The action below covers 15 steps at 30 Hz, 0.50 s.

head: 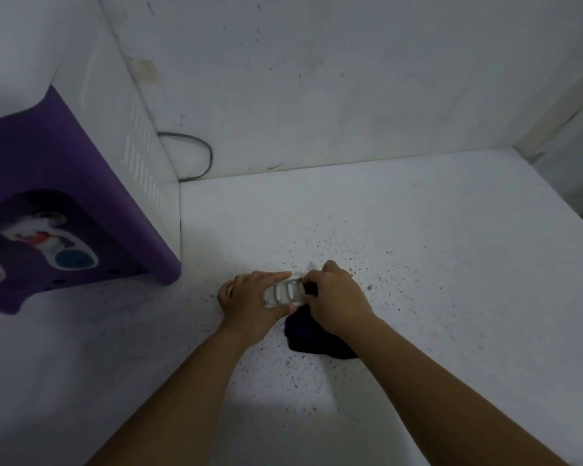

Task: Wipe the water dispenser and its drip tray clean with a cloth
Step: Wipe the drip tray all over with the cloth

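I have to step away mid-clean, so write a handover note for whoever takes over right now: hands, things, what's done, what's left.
Left hand: holds the slotted drip tray down on the speckled counter.
Right hand: grips the dark cloth at the tray's right end.
Water dispenser: stands at the left, tray off it.
Done: tray removed, being wiped.
Left: how clean the tray and dispenser are, I cannot tell; finish the tray, refit it, wipe the dispenser.

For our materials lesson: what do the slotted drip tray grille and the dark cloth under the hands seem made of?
Drip tray grille: probably pale, smooth moulded plastic, judging by its even rounded slots and slight sheen. Dark cloth: soft matte fabric, bunched in limp folds; the weave is too dark to tell.
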### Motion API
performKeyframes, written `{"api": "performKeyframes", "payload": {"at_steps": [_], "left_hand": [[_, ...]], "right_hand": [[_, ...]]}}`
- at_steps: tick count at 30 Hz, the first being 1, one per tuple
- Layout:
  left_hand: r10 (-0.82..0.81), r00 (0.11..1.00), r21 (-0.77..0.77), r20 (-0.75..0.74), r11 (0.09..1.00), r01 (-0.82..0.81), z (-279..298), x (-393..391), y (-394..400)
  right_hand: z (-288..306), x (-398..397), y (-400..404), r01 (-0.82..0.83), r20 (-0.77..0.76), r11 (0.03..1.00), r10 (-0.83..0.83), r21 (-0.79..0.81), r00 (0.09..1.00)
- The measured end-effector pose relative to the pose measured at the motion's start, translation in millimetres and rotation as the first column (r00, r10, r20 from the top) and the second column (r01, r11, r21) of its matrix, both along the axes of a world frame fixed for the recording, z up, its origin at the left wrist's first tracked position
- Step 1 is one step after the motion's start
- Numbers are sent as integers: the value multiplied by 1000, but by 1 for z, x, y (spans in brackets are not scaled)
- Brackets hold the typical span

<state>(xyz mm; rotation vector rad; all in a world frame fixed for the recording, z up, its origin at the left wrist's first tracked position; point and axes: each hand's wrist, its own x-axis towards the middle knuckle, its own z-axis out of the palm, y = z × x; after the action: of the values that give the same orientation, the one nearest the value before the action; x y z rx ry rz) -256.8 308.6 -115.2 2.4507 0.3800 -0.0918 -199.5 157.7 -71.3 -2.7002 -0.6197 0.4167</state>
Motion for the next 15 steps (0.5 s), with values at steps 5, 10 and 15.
{"api": "performKeyframes", "payload": {"at_steps": [5,10,15], "left_hand": [[-8,1000,-74,-8,997,8,-2,0,0],[9,1000,-68,1,998,-9,-8,0,1],[12,1000,2,-4,1000,-12,0,-1,-2]], "right_hand": [[3,12,4,12,5,999,-12,49,1000],[-1,10,9,103,5,995,-103,9,995],[-3,9,7,82,-4,997,-82,1,997]]}}
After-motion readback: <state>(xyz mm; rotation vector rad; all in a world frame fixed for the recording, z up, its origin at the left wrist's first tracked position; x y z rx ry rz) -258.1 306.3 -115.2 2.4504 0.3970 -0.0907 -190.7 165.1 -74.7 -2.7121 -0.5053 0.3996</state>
